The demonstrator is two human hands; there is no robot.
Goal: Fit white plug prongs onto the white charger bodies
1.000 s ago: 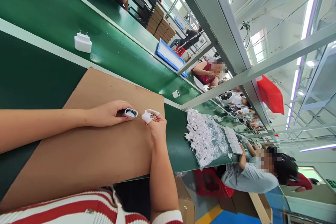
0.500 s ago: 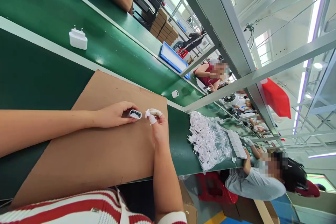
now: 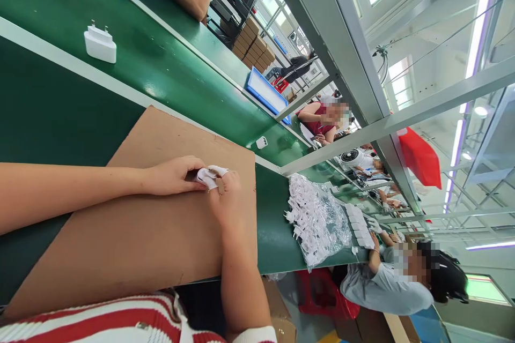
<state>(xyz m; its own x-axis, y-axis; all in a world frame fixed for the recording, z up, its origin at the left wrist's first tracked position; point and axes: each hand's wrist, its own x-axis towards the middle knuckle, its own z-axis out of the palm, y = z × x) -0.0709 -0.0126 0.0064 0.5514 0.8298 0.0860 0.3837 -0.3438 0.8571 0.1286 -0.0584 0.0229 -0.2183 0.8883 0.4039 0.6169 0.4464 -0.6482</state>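
Note:
My left hand (image 3: 175,174) is closed around a white charger housing (image 3: 202,177) above a sheet of brown cardboard (image 3: 161,241). White finger covers are on the fingertips of my right hand (image 3: 226,195), which pinches at the housing's end. The small white piece it had is now hidden between the fingers and the housing, so I cannot tell how far in it sits. Beyond the cardboard, a white plug charger (image 3: 100,44) with two pins lies on the green belt (image 3: 173,75), with another small white charger (image 3: 262,142) further along.
To the right lies a clear plastic bag (image 3: 316,220) heaped with white plug parts, beside a row of white blocks (image 3: 359,226). A co-worker in grey (image 3: 386,284) sits there. Metal framing (image 3: 333,48) rises past the belt. A blue-edged tray (image 3: 267,95) stands across.
My right hand has moved left, bringing the small white piece against the housing's open end. The left hand has stayed nearly still. The chargers on the belt have shifted left.

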